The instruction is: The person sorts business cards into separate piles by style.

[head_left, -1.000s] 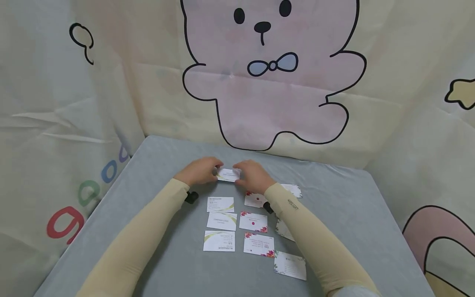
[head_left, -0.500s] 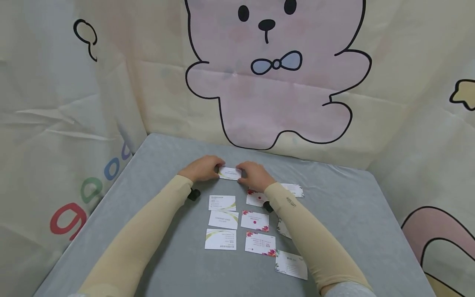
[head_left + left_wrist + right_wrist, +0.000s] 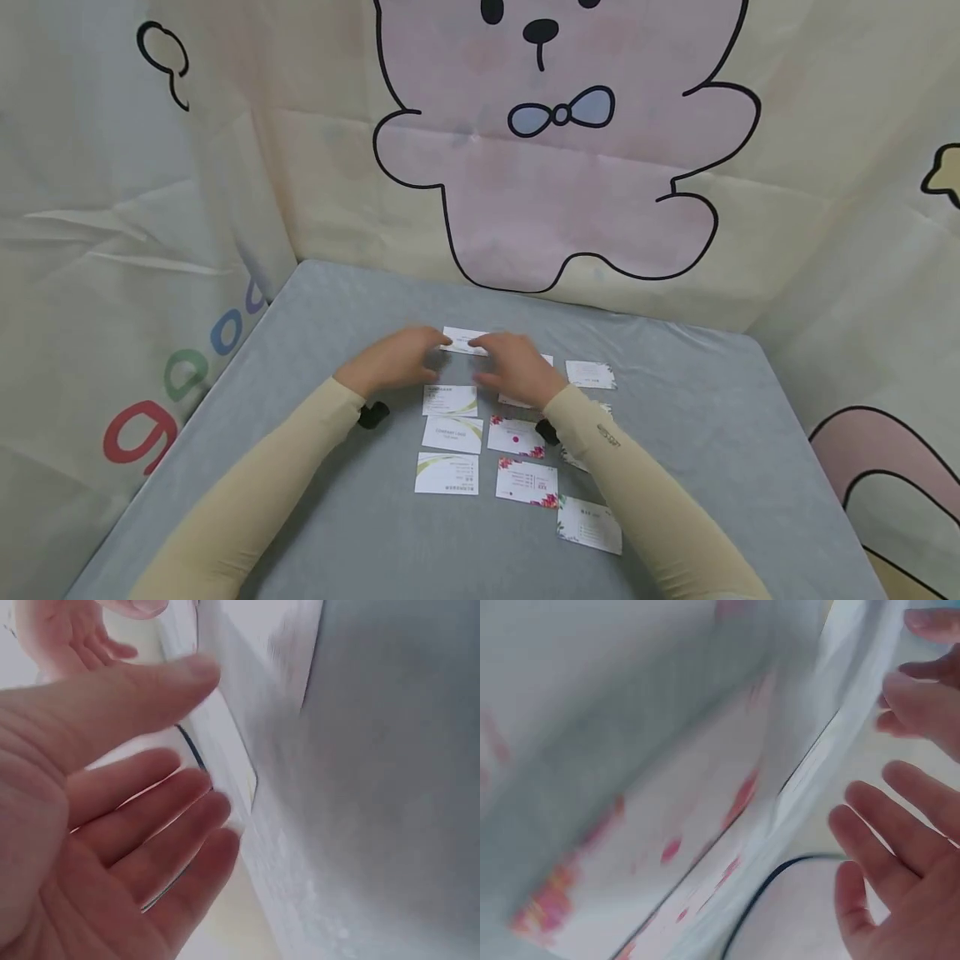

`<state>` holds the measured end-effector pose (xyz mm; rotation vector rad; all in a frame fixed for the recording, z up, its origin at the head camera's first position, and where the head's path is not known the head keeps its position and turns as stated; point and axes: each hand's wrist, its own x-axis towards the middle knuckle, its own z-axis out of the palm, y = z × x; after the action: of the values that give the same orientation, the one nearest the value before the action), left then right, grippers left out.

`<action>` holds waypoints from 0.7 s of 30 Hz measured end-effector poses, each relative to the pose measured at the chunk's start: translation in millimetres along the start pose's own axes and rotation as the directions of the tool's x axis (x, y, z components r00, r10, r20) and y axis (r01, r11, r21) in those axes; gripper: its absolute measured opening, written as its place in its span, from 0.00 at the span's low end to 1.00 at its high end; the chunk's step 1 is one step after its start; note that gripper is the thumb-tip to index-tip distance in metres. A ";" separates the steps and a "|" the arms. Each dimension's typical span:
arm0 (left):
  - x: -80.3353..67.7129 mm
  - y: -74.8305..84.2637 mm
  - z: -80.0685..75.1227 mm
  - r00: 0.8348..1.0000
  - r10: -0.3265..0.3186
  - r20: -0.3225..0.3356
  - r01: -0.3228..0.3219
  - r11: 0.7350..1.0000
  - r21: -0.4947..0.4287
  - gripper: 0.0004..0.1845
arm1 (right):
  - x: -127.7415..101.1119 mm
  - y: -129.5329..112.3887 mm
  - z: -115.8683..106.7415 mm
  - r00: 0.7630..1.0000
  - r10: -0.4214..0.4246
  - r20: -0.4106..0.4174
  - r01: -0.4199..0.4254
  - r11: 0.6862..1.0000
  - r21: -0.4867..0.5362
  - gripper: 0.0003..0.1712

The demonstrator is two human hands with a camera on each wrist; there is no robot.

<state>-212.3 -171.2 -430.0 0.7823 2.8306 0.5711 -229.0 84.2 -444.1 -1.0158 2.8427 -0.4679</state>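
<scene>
Left hand (image 3: 397, 360), right hand (image 3: 513, 365) flank top card (image 3: 465, 340); far table edge (image 3: 525, 304) near.

Left grip (image 3: 397, 360) and right grip (image 3: 515, 367) — fingers loose, side by side

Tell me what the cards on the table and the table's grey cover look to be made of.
Cards: thin printed card stock, it seems; flat, crisp-edged, white with coloured print; whether matte or glossy is unclear. Table cover: probably a soft grey fabric, matte, with faint wrinkles. Both hands hover with relaxed fingers.
</scene>
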 end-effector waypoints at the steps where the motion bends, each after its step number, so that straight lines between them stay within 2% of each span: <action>1: -8.0 4.1 0.4 1.000 0.018 0.015 -0.018 1.000 -0.001 0.33 | -5.8 -5.6 0.5 1.000 -0.028 0.008 0.028 1.000 -0.002 0.34; 4: -25.9 13.0 5.3 0.997 0.066 0.038 -0.067 0.998 0.020 0.32 | -19.9 -18.5 5.2 0.996 -0.081 0.040 0.082 0.997 -0.015 0.35; 7: -34.2 17.7 13.0 0.995 0.090 0.034 -0.091 0.995 0.029 0.31 | -28.1 -24.8 11.6 0.995 -0.074 0.060 0.075 0.997 -0.016 0.35; 12: -38.6 20.6 24.0 0.999 0.048 0.013 -0.049 0.999 0.017 0.29 | -32.7 -26.6 20.0 0.996 -0.040 0.075 0.041 0.999 -0.018 0.34; 17: -41.4 22.9 27.1 1.000 -0.001 -0.014 0.001 1.000 0.008 0.25 | -34.0 -27.2 22.4 0.997 -0.048 0.057 0.048 0.999 -0.012 0.30; 21: -41.4 23.6 27.5 1.000 -0.001 -0.018 0.002 1.000 0.028 0.22 | -34.7 -27.1 23.5 0.998 -0.050 0.044 0.050 0.999 -0.002 0.28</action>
<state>-159.4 -165.3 -444.1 0.7836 2.8610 0.5424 -181.5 80.2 -458.6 -1.0862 2.7862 -0.4392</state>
